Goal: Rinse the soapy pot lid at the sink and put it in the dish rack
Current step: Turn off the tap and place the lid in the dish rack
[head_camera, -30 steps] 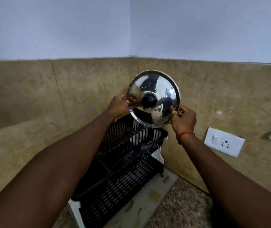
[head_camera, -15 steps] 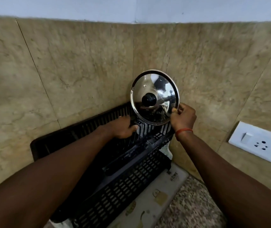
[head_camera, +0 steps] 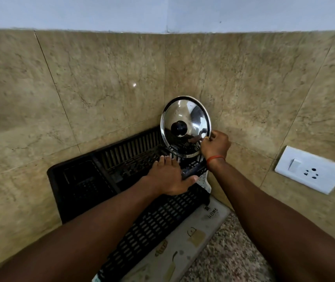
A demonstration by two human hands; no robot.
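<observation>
The shiny steel pot lid (head_camera: 191, 117) with a black knob stands on edge at the right end of the black plastic dish rack (head_camera: 109, 159), its lower rim down among the rack's slots. My right hand (head_camera: 215, 144) pinches the lid's lower right rim. My left hand (head_camera: 170, 176) lies on the rack's front rail just below the lid, fingers fairly straight and the thumb along the rail.
The rack fills the corner between two tan marble wall panels. A printed mat (head_camera: 185, 243) lies under it on the speckled granite counter (head_camera: 229, 259). A white switch and socket plate (head_camera: 311, 169) sits on the right wall.
The lid has come down from mid-air into the rack's slots. My left hand let go of the lid's rim and moved down onto the rack's front rail.
</observation>
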